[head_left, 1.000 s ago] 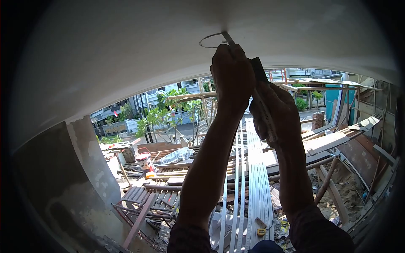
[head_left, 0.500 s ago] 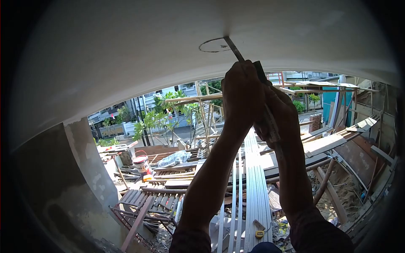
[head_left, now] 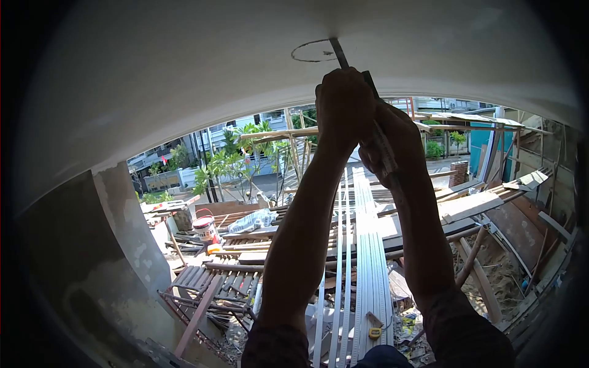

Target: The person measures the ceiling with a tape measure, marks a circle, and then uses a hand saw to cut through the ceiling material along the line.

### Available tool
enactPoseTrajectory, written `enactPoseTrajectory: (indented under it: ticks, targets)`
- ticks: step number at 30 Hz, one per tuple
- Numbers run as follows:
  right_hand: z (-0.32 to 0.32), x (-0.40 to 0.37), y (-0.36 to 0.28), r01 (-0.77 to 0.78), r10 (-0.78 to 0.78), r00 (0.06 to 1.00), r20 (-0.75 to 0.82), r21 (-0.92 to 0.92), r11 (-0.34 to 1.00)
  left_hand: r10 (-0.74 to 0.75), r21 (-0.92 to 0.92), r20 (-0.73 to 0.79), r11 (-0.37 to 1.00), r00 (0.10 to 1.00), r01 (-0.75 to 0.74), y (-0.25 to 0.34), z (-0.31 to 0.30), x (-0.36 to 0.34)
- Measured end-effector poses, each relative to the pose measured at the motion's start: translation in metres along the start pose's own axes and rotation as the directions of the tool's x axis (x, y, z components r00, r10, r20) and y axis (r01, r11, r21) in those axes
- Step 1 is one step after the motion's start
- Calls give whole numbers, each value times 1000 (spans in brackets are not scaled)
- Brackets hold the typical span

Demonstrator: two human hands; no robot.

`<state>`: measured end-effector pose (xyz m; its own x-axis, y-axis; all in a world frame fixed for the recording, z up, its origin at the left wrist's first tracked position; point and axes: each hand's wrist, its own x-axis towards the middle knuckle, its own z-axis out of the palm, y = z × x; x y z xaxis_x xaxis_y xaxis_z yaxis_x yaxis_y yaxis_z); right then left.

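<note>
Overhead is a pale ceiling panel [head_left: 202, 61] with a dark circle outline [head_left: 293, 51] on it and a small mark inside. A narrow-bladed hand tool [head_left: 338, 53] points up, and its tip meets the ceiling at the circle's right edge. My left hand [head_left: 345, 105] is closed around the tool just below the bare blade. Lower and to the right, my right hand [head_left: 402, 141] wraps the same tool; a pale, worn strip of it [head_left: 385, 147] shows between the hands. Shadow hides the exact kind of tool and most of the fingers.
Long metal profiles [head_left: 368, 257] run away below my arms, with a yellow tape measure [head_left: 374, 333] on them. A paint bucket [head_left: 205, 228] and wrapped bundle [head_left: 253, 221] sit left among bamboo poles. A concrete column [head_left: 138, 236] stands left; planks [head_left: 466, 211] lie right.
Both hands and the tool sit slightly higher and further left in view. The circle also appears higher, partly from camera tilt. The blade tip stays at the circle's right edge; both grips hold.
</note>
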<state>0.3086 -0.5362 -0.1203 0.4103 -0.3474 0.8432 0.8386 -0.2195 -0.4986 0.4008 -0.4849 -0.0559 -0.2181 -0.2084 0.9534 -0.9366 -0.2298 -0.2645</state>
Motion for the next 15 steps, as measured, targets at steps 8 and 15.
enactPoseTrajectory:
  ticks: [8, 15]
  targets:
    - [8, -19, -12, -64, 80, 991, -103, 152, 986, 11, -102, -207, 994, 978, -32, 9, -2, -8]
    - [3, 10, -1, 13, -12, 1000, -11, 88, 996, 4, -59, -141, 998, 990, -13, 0, -4, 14]
